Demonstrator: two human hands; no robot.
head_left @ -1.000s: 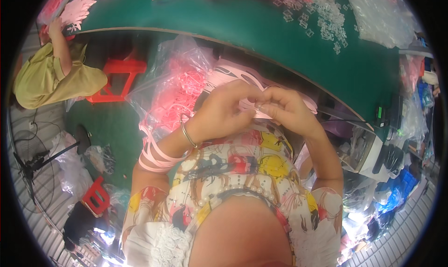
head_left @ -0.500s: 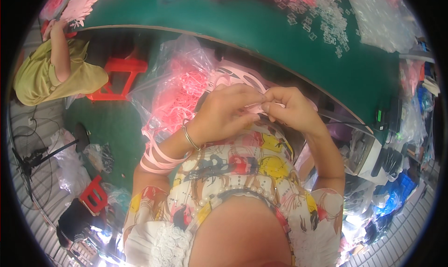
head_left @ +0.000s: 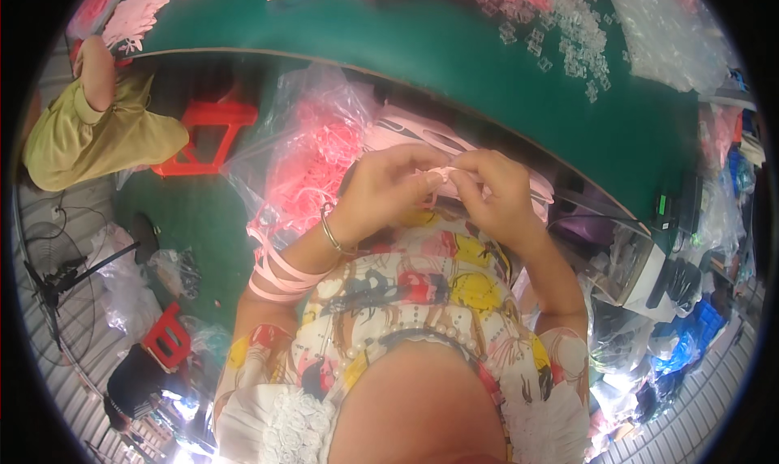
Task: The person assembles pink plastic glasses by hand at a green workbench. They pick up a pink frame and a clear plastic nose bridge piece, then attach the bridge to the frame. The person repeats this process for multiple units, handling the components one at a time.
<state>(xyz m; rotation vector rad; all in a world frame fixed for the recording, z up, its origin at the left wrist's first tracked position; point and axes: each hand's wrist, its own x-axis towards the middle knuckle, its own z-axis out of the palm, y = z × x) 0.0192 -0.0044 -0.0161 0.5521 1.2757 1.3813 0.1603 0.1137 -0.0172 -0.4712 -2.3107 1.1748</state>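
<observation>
While left hand and right hand meet before the patterned top, fingers of both pinched on a small pink strap piece between them, wider pink straps lie just beyond, pink strands sit bagged leftward, clear plastic bits on green bench.

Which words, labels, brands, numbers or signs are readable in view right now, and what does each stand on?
None: no text is readable in this view.
Small black device by the right end of the green table: its green patch is too small to read.
Pink piece at the fingers: no lettering I can make out.
</observation>
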